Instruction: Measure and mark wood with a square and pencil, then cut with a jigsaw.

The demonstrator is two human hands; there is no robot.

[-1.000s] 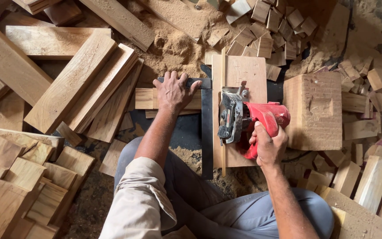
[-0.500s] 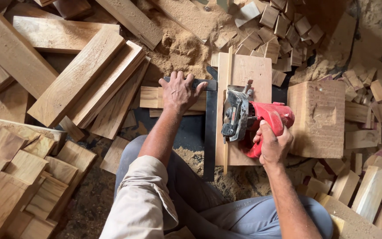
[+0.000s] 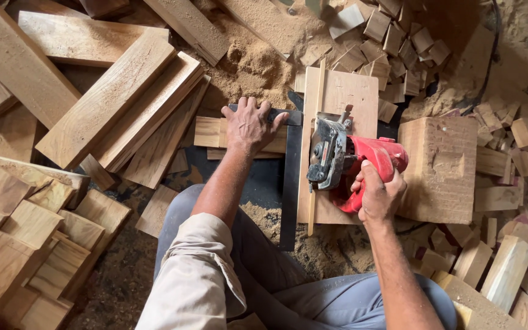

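The red saw (image 3: 352, 165) is clenched by the right hand (image 3: 377, 195), fingers wrapped round its handle at the 5 o'clock end. The saw's long axis runs from 5 o'clock to 11 o'clock, its metal guard and blade end pointing toward 11 o'clock. It rests on a pale board (image 3: 343, 98) near the frame's centre, the board's long axis lying from 6 to 12 o'clock. The right forearm comes up from 5 o'clock, wrist bent slightly inward. The left hand (image 3: 249, 125) is pressed flat, fingers spread toward 12 o'clock, on a plank (image 3: 210, 132) and on a dark square (image 3: 289, 183) laid across it; nothing is grasped. The left forearm rises from a rolled sleeve (image 3: 194, 281) at 7 o'clock. A block (image 3: 441, 168) stands just at 3 o'clock of the saw. Sawdust (image 3: 258, 61) is heaped at 12 o'clock.
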